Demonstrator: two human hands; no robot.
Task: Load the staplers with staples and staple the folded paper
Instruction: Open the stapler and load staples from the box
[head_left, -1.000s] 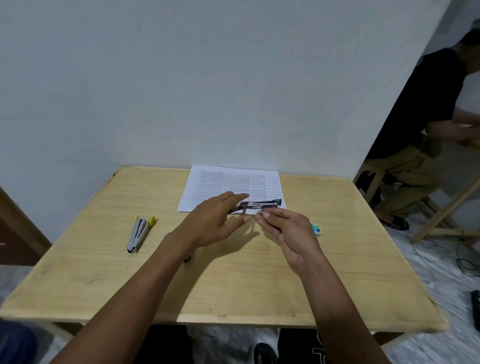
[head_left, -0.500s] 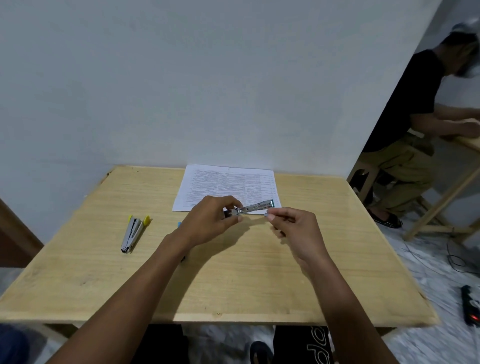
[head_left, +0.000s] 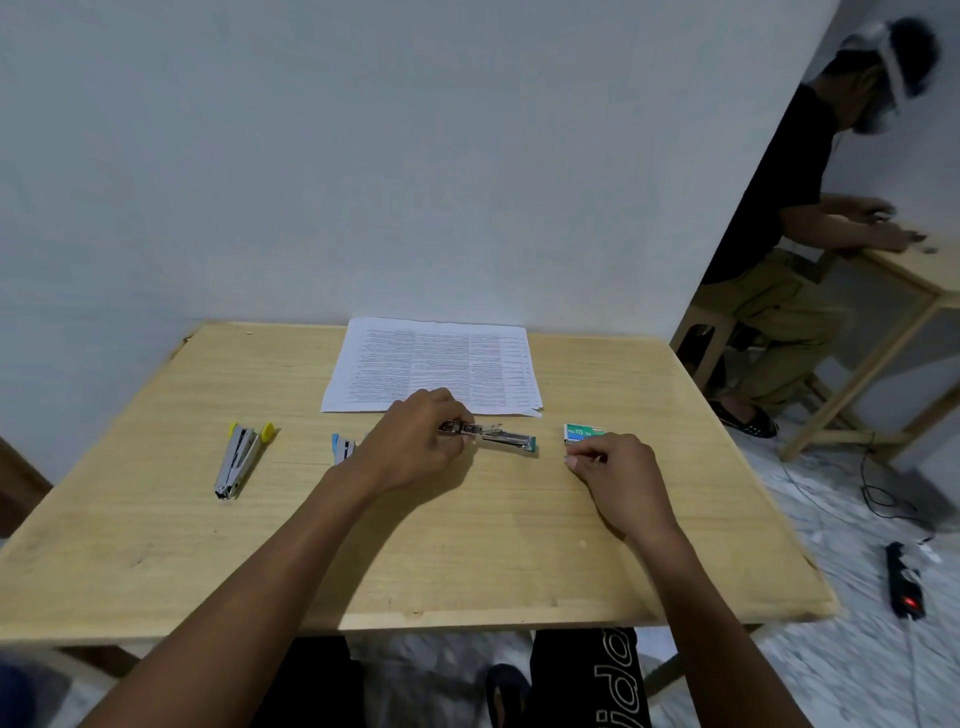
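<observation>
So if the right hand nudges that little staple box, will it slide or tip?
Probably slides: the staple box lies flat and low on the smooth wooden table. Likely light, so the right hand beside it could easily skid it. Rolling seems unlikely given its flat sides.

One wide head-worn view looks forward and down over the desk (head_left: 467, 545), close above it. Both forearms reach in from the bottom edge; the wall (head_left: 415, 156) fills the upper frame, with floor (head_left: 857, 519) at the right.

Bare forearms, black lettered trousers (head_left: 587, 680)
</observation>
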